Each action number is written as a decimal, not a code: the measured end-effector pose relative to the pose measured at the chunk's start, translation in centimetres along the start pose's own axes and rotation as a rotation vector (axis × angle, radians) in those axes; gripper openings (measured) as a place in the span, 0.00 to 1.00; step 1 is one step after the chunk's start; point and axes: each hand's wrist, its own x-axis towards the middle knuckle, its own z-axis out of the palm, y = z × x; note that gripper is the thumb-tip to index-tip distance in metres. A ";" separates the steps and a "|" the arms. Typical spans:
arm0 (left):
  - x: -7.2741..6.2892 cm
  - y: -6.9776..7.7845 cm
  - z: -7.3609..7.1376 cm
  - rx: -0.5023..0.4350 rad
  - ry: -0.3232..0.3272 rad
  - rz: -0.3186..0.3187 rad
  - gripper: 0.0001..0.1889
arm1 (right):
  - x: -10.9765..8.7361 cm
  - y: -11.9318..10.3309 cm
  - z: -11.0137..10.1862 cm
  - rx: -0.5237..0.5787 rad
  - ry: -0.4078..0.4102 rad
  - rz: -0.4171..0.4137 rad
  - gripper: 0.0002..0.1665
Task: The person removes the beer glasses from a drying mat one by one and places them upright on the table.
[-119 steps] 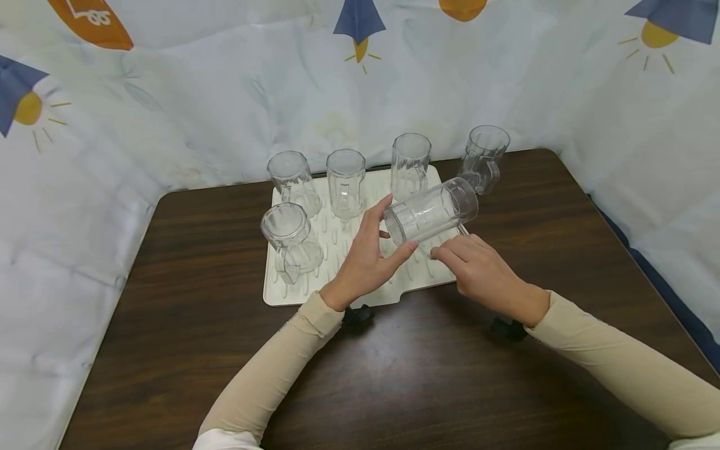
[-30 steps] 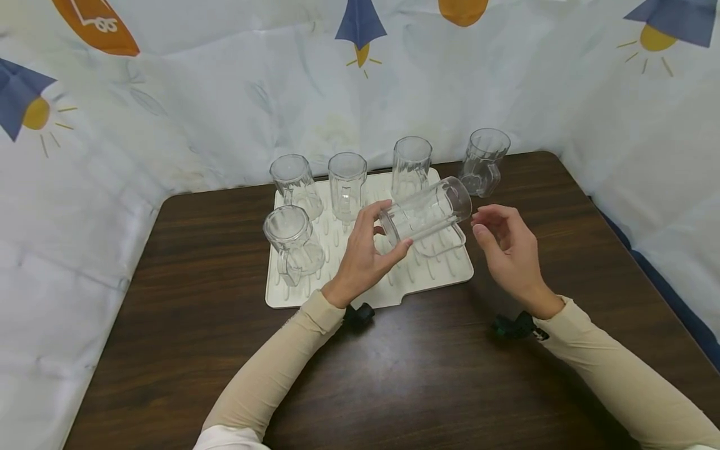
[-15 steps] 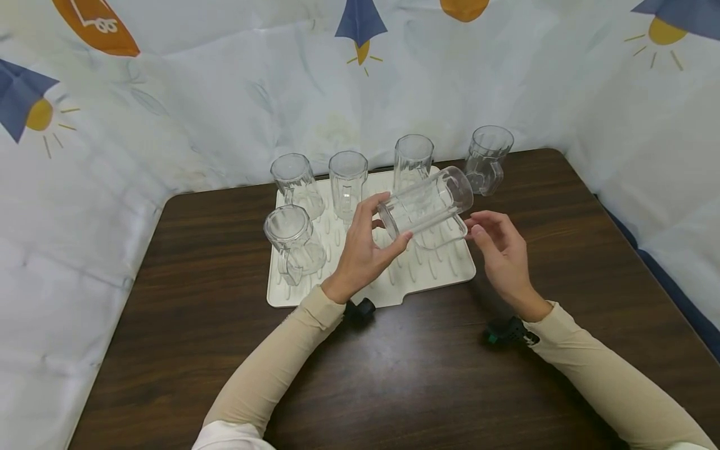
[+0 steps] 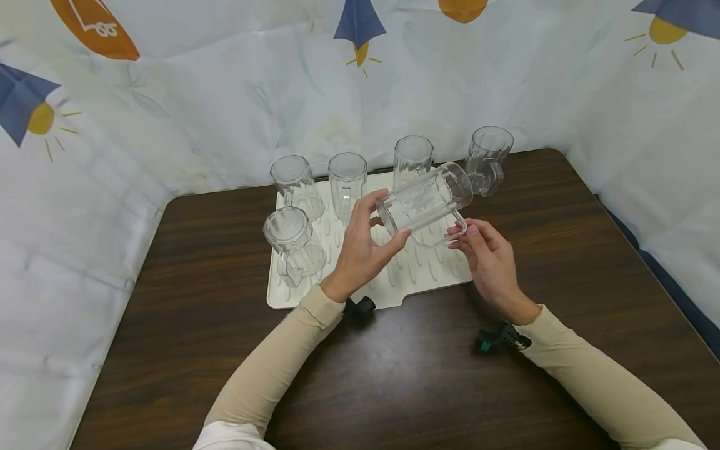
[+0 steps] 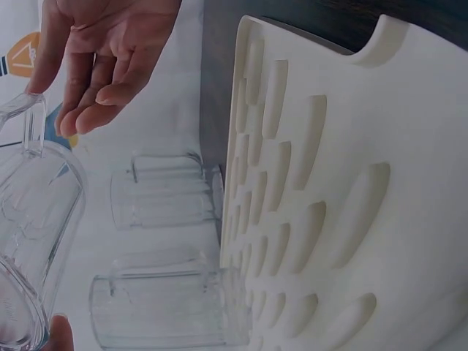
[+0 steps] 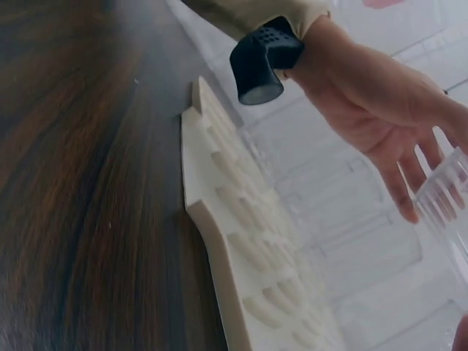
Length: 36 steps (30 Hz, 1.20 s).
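A clear glass mug (image 4: 422, 200) is held tilted over the right half of a white ridged drying tray (image 4: 394, 294), its mouth up and to the right. My left hand (image 4: 360, 250) grips it round the base end, thumb in front and fingers behind. My right hand (image 4: 495, 265) is at the mug's handle, pinching its outer corner between thumb and fingertips. From the left wrist view, a digit of the right hand (image 5: 117, 44) touches the handle (image 5: 35, 124) while the other fingers hang loosely curled. The right wrist view shows the left hand (image 6: 380, 102) round the mug (image 6: 450, 197).
Several glass mugs stand on the tray: a front-left mug (image 4: 295, 240), a back-left mug (image 4: 298, 187), a middle mug (image 4: 347, 184) and a back-right mug (image 4: 413, 156). Another mug (image 4: 488, 162) stands on the dark wooden table (image 4: 405, 375) to the right. A white printed cloth (image 4: 225, 94) hangs behind.
My right hand, held apart to the right of the mug a second ago, has moved left onto its handle. The left hand has kept its grip, with the mug's mouth end tipped slightly higher.
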 end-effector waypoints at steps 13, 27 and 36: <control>0.3 0.1 0.1 -0.025 0.017 -0.019 0.38 | 0.1 -0.3 1.2 0.342 -0.086 0.182 0.20; 0.4 0.0 0.2 -0.033 0.022 -0.028 0.38 | 0.4 -0.5 2.1 0.605 -0.149 0.295 0.25; 0.6 0.0 0.3 -0.071 0.051 -0.014 0.39 | 0.8 -0.9 2.7 0.712 -0.120 0.289 0.23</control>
